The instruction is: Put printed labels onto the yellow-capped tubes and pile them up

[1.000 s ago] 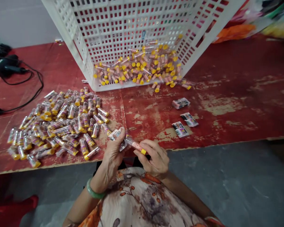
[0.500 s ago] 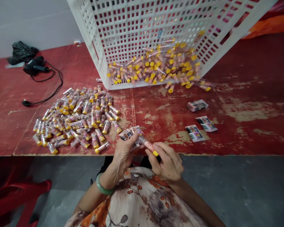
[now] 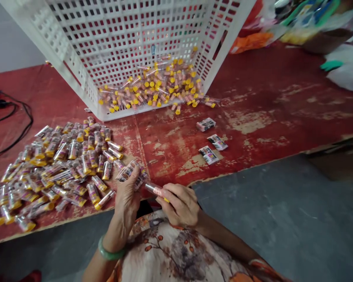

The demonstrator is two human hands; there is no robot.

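Near the table's front edge, my left hand (image 3: 128, 194) pinches a few printed labels (image 3: 126, 172) under its thumb. A clear tube (image 3: 156, 190) with pink contents and a yellow cap is held in the fingers of my right hand (image 3: 181, 204); its clear end points toward the labels. Left of my hands lies a big pile of wrapped tubes (image 3: 73, 150) with yellow caps. Right of them on the table are a stack of labels (image 3: 206, 124) and two smaller label packs, one at the front (image 3: 208, 155) and one behind it (image 3: 217, 142).
A white basket (image 3: 111, 114) lies tipped toward me, with many yellow-capped tubes (image 3: 153, 88) inside and some spilling at its lip. A black cable (image 3: 29, 117) is at the left. Bags (image 3: 348, 68) and an orange cloth (image 3: 250, 42) sit at the back right.
The view has turned to the right, so things on the table appear further left. My right hand and its tube have drawn slightly away from the labels in my left hand.
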